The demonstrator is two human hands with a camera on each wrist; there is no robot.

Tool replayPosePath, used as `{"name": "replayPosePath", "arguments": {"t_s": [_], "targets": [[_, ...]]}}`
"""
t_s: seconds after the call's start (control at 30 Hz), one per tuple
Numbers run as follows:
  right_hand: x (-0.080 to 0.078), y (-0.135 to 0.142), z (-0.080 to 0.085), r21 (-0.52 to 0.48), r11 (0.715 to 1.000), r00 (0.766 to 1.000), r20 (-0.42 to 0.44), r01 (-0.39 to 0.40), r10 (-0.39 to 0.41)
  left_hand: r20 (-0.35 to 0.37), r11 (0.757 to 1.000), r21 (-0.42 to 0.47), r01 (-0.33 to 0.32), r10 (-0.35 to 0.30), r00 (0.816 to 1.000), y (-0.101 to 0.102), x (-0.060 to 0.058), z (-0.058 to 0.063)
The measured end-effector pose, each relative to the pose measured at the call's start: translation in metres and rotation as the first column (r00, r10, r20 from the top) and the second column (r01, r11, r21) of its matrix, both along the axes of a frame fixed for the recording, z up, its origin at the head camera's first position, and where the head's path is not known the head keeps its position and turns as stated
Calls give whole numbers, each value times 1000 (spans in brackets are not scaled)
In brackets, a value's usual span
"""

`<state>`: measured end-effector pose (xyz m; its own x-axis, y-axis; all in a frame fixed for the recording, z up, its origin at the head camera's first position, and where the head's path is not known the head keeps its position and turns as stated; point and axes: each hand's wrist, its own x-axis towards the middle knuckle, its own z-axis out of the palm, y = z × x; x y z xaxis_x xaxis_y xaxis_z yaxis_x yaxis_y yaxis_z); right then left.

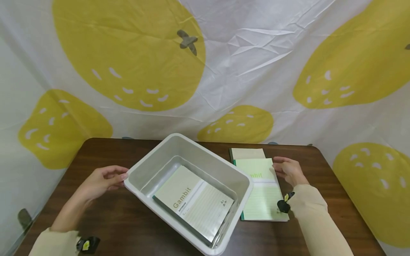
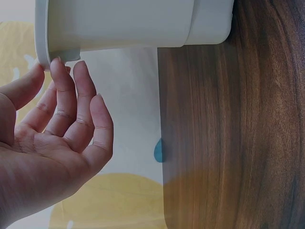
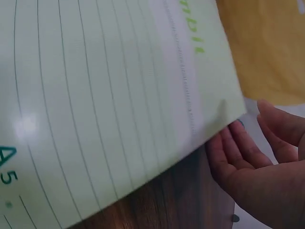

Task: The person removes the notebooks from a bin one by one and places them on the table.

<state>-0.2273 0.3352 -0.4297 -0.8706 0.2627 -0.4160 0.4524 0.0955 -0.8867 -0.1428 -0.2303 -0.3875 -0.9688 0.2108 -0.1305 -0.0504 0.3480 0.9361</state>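
Observation:
My left hand [image 1: 101, 181] pinches the rim at the left corner of a light grey plastic tub [image 1: 150, 145], thumb and fingertips at the lip in the left wrist view. Inside the tub lies a cream notebook [image 1: 205, 208] marked "Gambit", with a pale paper band across it. At the upper right edge of a pale green notebook [image 1: 261, 202] is my right hand [image 1: 289, 170]. In the right wrist view its fingertips go under that edge, while the thumb [image 3: 274, 112] stands apart from the cover. Another cream notebook [image 1: 248, 153] shows partly behind the green one.
Everything stands on a dark brown wooden table [image 1: 109, 149] with rounded corners. The tub's right corner overlaps the green notebook in the head view. A white cloth [image 1: 224, 71] printed with big yellow fruit hangs behind the table and at both sides.

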Motion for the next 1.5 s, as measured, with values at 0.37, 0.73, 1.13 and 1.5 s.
{"name": "replayPosePath", "arguments": {"t_s": [0.37,0.73,1.13,1.5], "targets": [[1,7,32,-69,985,982,-120,-156,147,10,1000,-1,-4,4,1000,0,0,1],[-4,-12,92,-156,928,929,-211,-339,304,11,1000,-1,-5,5,1000,1,0,-1],[-11,-55,145,-101,908,886,-287,-406,364,7,1000,-10,-9,9,1000,1,-2,-2],[-12,-115,156,-50,873,822,-366,-485,436,7,1000,3,-3,3,1000,2,-3,-2]]}}
